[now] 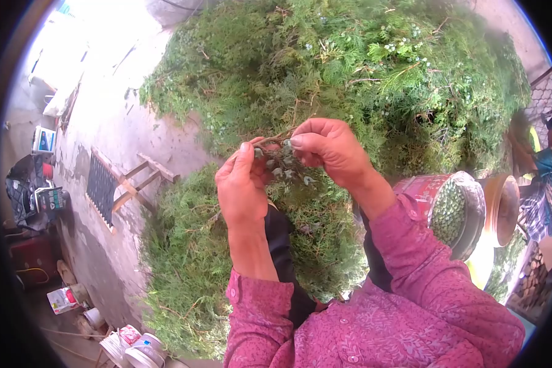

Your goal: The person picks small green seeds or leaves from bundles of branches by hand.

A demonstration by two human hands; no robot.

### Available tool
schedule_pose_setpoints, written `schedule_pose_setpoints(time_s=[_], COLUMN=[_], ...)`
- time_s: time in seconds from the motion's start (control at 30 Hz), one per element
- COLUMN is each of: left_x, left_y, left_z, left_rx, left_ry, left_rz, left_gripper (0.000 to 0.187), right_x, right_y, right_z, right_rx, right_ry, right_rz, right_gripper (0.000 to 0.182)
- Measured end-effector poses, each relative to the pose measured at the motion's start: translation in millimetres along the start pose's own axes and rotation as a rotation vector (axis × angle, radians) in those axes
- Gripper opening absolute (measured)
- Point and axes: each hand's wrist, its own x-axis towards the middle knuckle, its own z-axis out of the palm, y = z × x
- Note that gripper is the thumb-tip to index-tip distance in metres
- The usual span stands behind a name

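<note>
Green-berried sprig is pinched between fingers of left hand and right hand; berries could be dropped beside the red tin at three o'clock.

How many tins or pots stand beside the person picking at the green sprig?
2: a red tin full of small green berries by the right sleeve, and a brown pot just beyond it. Others may be hidden behind the greenery.

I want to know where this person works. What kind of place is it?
Probably an outdoor yard where conifer sprigs are picked over: a big heap of green branches, a tin of small green berries, bare concrete ground.
</note>
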Motion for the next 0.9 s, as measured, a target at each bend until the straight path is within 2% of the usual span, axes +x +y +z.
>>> schedule_pose_setpoints(time_s=[0.03, 0.1, 0.23, 0.33, 0.37, 0.43, 0.5, 0.6, 0.7, 0.77, 0.8, 0.87, 0.9], left_x=[1.2, 3.1, 2.6, 0.6, 1.3, 1.4, 1.4, 1.2, 0.1, -1.4, -1.8, 1.1, 2.3], left_y=[-1.0, -3.6, -7.0, -12.5, -16.6, -20.6, -21.6, -21.6, -21.2, -19.2, -17.7, -12.6, -10.6], left_z=[-1.6, -4.0, 0.0, 8.4, 8.6, 10.0, 11.4, 4.2, 7.8, 7.0, 6.2, 4.0, 3.2], left_rx=[-0.001, -0.051, -0.06, -0.093, -0.079, -0.064, -0.051, 0.02, 0.149, 0.188, 0.227, 0.177, 0.128], left_ry=[0.002, -0.002, 0.021, 0.02, 0.006, -0.007, -0.054, -0.143, -0.103, -0.082, -0.063, -0.042, -0.021], left_rz=[0.001, 0.0, -0.034, -0.025, -0.021, -0.019, -0.031, -0.071, -0.042, -0.04, -0.037, -0.035, -0.032], left_gripper=[0.027, 0.027, 0.025, 0.024, 0.024, 0.024, 0.025, 0.025, 0.026, 0.027, 0.027, 0.028, 0.028], right_x=[0.1, -1.3, -1.1, 0.0, 1.4, 4.5, 4.4, 3.0, 0.3, -0.3, -1.4, -2.8, -2.1], right_y=[-1.7, -8.7, -15.3, 4.4, 7.1, 13.8, 12.5, 10.2, 8.0, 8.9, 2.1, -17.8, -19.6], right_z=[-0.4, 1.3, 8.6, 17.0, 18.6, 20.9, 19.0, 14.6, 11.9, 8.9, 5.8, -3.7, -7.5], right_rx=[0.0, 0.233, 0.283, -0.656, -0.655, -0.918, -0.907, -0.858, -0.881, -0.579, -0.58, -0.051, -0.052], right_ry=[-0.002, -0.029, -0.06, 0.094, 0.097, 0.156, 0.164, 0.111, 0.07, 0.027, 0.027, -0.08, -0.083], right_rz=[0.001, -0.015, 0.011, -0.235, -0.234, -0.518, -0.549, -0.472, -0.452, -0.271, -0.27, 0.001, 0.003], right_gripper=[0.015, 0.016, 0.019, 0.025, 0.025, 0.027, 0.027, 0.023, 0.018, 0.013, 0.013, 0.009, 0.009])
